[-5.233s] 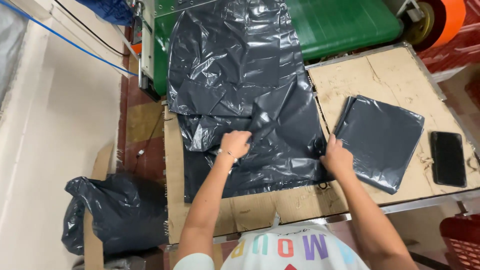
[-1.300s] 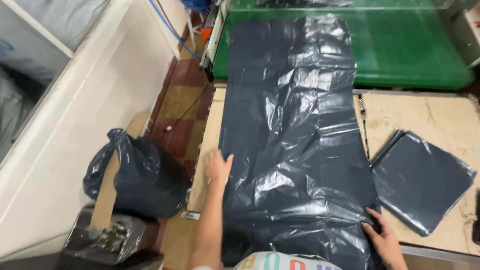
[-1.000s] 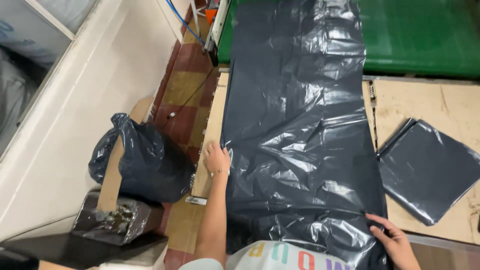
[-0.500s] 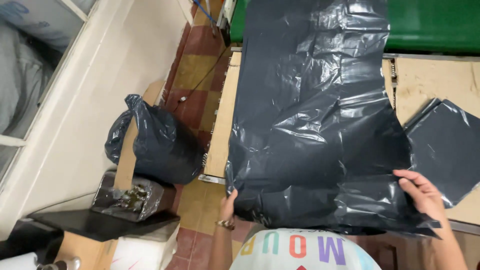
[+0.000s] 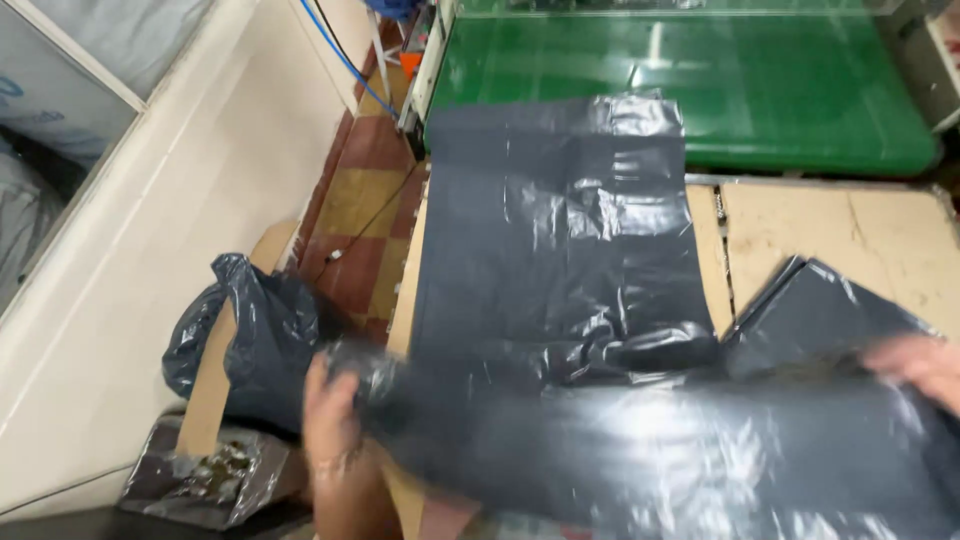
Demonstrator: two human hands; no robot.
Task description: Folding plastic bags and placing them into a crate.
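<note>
Both hands, left (image 5: 335, 420) and right (image 5: 915, 358), pinch the black plastic sheet's (image 5: 560, 260) blurred near edge.

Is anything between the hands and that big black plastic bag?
No, nothing visible is in the way. The left hand already grips the near edge of the black plastic bag at its left end, and the blurred right hand is on the same lifted edge at the right.
</note>
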